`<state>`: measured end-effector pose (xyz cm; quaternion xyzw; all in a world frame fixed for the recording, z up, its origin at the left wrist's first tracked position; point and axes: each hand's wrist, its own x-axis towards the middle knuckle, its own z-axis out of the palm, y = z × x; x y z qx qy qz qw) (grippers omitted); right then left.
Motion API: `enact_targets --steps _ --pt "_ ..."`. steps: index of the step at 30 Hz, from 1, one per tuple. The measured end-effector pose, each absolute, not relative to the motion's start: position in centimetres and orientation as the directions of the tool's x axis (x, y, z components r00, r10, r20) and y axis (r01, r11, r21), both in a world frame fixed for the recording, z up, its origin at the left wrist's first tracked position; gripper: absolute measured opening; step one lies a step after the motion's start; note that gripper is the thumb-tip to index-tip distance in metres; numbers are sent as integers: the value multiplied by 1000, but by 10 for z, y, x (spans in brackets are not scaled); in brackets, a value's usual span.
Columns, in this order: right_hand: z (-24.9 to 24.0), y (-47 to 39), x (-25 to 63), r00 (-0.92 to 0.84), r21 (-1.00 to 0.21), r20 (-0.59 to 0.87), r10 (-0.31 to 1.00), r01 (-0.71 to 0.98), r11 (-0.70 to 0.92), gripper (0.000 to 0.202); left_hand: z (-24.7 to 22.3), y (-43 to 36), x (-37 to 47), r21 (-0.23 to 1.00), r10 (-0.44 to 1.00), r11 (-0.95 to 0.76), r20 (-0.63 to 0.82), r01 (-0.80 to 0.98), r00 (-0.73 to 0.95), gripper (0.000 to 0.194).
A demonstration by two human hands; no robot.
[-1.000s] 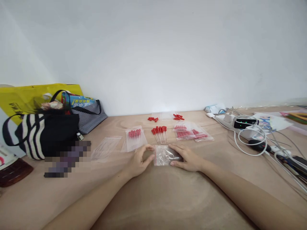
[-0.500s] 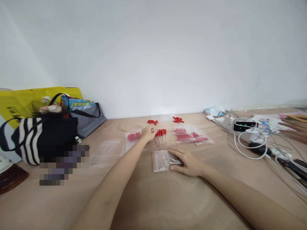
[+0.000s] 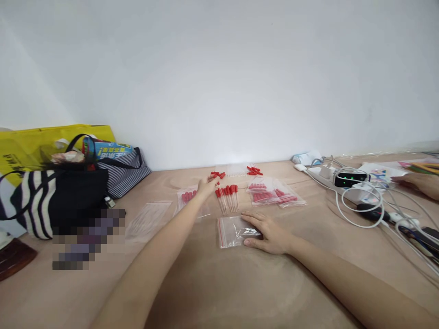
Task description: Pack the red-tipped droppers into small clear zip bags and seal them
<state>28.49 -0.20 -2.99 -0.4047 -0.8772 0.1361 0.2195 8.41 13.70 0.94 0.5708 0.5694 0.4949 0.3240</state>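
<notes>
My left hand (image 3: 206, 186) reaches to the far middle of the table, its fingers pinched together at a red-bulbed dropper (image 3: 218, 183). Just in front lies a row of droppers (image 3: 227, 192), red bulbs away from me and clear stems toward me. Beyond my fingertips is a small pile of loose red-bulbed pieces (image 3: 215, 174). My right hand (image 3: 269, 232) rests flat, fingers stretched out, on the right part of a clear zip bag (image 3: 230, 232) with a red seal line. To the left of the row, my left forearm partly covers a bag of red-bulbed droppers (image 3: 188, 196).
Filled bags (image 3: 264, 194) lie right of the row, and a second red pile (image 3: 254, 171) behind. Clear bags (image 3: 149, 219) lie at left beside a black striped bag (image 3: 68, 201). A power strip with cables (image 3: 350, 180) and another person's hand (image 3: 420, 183) are at right.
My left hand has moved slightly left and farther away, uncovering more of the dropper row's left end. My right hand stays on the zip bag. The other person's hand has shifted.
</notes>
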Motion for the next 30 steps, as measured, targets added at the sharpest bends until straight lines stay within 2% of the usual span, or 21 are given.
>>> enact_targets --steps 5,7,8,13,19,23,26,30 --pt "-31 -2 285 -582 -415 277 765 645 641 66 20 80 39 972 941 -216 233 92 -245 26" --pt "-31 -2 285 -580 -418 275 767 646 639 66 14 54 21 961 943 -233 186 -149 -275 35" --pt "-31 -2 285 -578 -419 274 768 647 637 66 10 42 14 957 951 -209 151 -201 -269 37" --pt "-31 -3 285 -574 -405 262 776 664 628 66 -5 8 7 951 961 -117 36 -285 -273 37" --pt "-31 -2 285 -577 -412 283 766 648 640 65 -11 -4 25 976 988 -60 28 -209 -151 34" --pt "-32 -2 285 -581 -416 279 764 645 642 65 -10 -12 30 996 996 -71 67 56 57 30" --pt "-32 -2 285 -576 -421 292 764 640 643 64 -9 -14 33 949 980 -158 116 272 164 25" --pt "-32 -2 285 -580 -417 295 759 637 648 64 -6 -12 42 909 968 -190 111 370 224 17"
